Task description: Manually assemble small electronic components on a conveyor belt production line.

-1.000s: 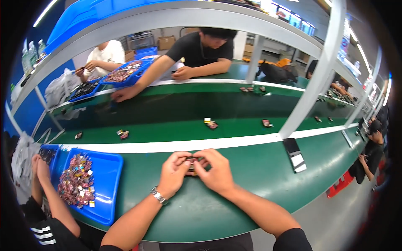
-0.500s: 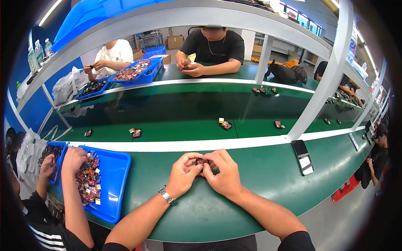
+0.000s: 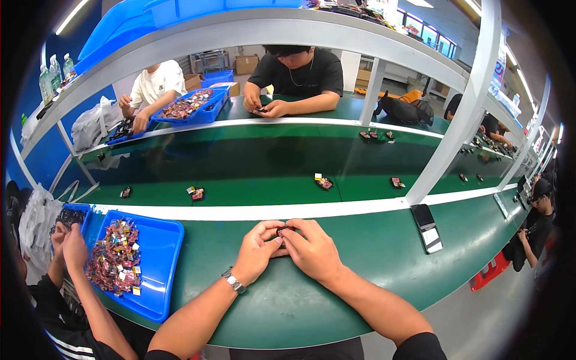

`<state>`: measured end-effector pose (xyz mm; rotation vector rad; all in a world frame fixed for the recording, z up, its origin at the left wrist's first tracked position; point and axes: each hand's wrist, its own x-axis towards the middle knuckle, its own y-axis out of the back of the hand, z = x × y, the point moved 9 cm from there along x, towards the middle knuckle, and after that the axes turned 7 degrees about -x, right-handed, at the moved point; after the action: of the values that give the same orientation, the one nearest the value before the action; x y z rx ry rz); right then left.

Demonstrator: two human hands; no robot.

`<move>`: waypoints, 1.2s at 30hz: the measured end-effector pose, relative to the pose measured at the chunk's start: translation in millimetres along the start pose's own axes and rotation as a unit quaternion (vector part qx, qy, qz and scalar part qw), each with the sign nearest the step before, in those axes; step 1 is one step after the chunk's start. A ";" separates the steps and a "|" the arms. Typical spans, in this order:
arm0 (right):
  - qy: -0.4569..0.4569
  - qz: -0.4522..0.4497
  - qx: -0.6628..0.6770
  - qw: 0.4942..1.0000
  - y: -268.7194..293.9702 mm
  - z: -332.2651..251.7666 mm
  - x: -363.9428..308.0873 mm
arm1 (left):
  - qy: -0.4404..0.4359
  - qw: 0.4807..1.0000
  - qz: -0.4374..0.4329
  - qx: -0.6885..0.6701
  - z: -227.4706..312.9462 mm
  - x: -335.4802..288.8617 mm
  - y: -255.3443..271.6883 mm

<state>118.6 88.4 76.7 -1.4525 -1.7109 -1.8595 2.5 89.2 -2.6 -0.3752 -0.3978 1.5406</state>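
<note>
Above the green bench (image 3: 252, 324), my left hand (image 3: 255, 252) and my right hand (image 3: 313, 249) meet with bent fingers around a small black part with a reddish piece in it (image 3: 282, 233). Both sets of fingertips pinch it from its two sides, covering most of it; its exact kind does not show. A metal-banded watch (image 3: 233, 279) is on my left wrist. To the left, a blue tray (image 3: 157, 264) holds a heap of small reddish parts with white and yellow tabs (image 3: 117, 258).
A co-worker's hands (image 3: 69, 240) work left of the tray, by black parts. Beyond a white rail, a dark green belt (image 3: 252, 156) carries several small assemblies (image 3: 324, 182). A phone-like device (image 3: 427, 228) lies right. Metal posts (image 3: 459, 120) frame the bench; people work opposite.
My fingers have shifted on the part, my right fingers now covering more of it. The co-worker's hand on the left has left the tray and joined the other hand.
</note>
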 end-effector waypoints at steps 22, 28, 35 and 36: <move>-0.088 -0.021 0.063 0.994 -53.9 63.2 27.0 | -0.049 0.995 0.063 -0.059 7.6 4.0 12.0; -0.230 -0.111 0.028 0.966 -107.1 135.2 42.3 | -0.044 0.998 0.009 -0.035 -4.4 14.0 5.3; -0.235 0.043 -0.110 0.965 -27.7 163.2 21.1 | -0.156 0.955 -0.128 0.216 21.1 -32.2 -31.6; -0.292 0.036 -0.113 0.949 -21.6 175.8 10.3 | -0.227 0.894 -0.216 0.322 32.2 -50.2 -60.3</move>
<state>185.2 248.9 41.0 -2.3065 -1.6656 -1.7382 40.8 38.6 53.7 0.5729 -0.2785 1.2169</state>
